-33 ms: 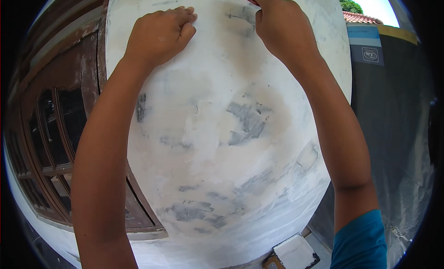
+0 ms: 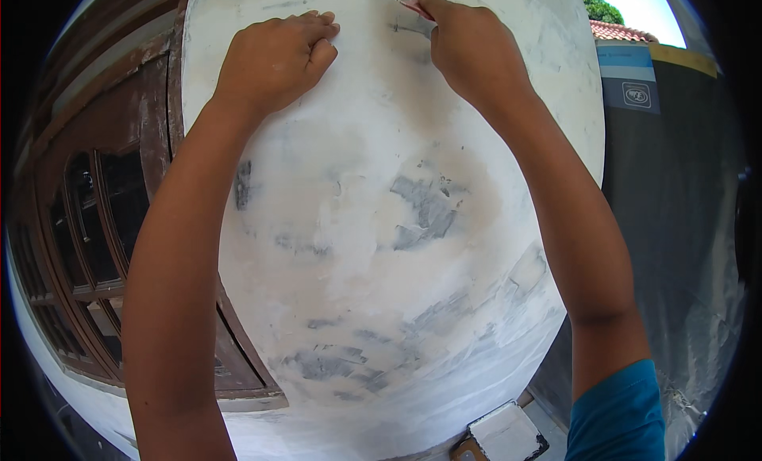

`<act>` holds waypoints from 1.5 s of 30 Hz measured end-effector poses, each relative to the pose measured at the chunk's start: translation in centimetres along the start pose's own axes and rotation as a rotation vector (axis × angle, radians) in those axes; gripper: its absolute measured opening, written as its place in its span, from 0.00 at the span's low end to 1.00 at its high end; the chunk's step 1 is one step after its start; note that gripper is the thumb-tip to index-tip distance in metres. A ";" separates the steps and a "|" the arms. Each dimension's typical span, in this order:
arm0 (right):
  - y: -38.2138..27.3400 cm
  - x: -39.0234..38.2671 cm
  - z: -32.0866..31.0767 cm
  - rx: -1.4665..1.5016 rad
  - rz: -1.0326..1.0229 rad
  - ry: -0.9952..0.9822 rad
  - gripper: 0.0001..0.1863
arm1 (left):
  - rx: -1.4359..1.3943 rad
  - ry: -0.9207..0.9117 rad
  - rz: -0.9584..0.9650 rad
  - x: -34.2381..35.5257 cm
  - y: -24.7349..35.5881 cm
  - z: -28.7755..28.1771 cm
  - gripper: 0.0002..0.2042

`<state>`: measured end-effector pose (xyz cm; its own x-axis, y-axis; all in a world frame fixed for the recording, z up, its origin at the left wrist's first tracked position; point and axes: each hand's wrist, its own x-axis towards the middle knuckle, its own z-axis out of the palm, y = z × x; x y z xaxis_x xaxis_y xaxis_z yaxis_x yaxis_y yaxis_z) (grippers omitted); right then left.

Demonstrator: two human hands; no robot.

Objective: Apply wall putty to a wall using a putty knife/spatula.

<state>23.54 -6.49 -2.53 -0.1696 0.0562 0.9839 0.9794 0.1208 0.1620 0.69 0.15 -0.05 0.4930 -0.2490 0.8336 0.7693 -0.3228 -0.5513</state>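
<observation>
A white wall (image 2: 341,223) with grey, patchy smears of filler stands close in front of me. At its upper left my left hand (image 2: 274,64) rests against the surface, fingers pointing right and thumb apart; nothing shows in it. My right hand (image 2: 480,56), higher up and right of centre, is closed around a small red putty knife (image 2: 416,8). Whitish material shows along the knife's left end, which lies at the wall. The hand hides the rest of the tool. Below the knife is a dark grey streak (image 2: 409,28).
A brown wooden window frame (image 2: 155,155) with dark panes borders the wall on the left. Dark sheeting (image 2: 675,199) hangs on the right. A white, dark-edged flat slab (image 2: 508,436) lies low by the wall's foot.
My right hand has shifted slightly left and down along the wall with the putty knife, whose red part shows more. My left hand stays almost where it was.
</observation>
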 end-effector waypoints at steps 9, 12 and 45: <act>-2.5 -11.5 -0.1 0.124 -0.184 -0.147 0.21 | 0.027 -0.051 -0.036 -0.8 -0.7 -0.1 0.14; -0.8 -5.8 0.1 0.056 -0.171 0.197 0.18 | 0.001 -0.025 -0.035 -0.6 -0.4 -0.6 0.15; -6.7 -27.8 -2.2 0.292 -0.080 -0.409 0.26 | 0.012 -0.059 -0.072 -1.4 0.5 -0.4 0.16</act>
<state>21.90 -11.06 -30.84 -0.3291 0.4118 0.8498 0.9000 0.4091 0.1503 0.20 0.01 -1.53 0.4590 -0.1707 0.8719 0.8085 -0.3264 -0.4896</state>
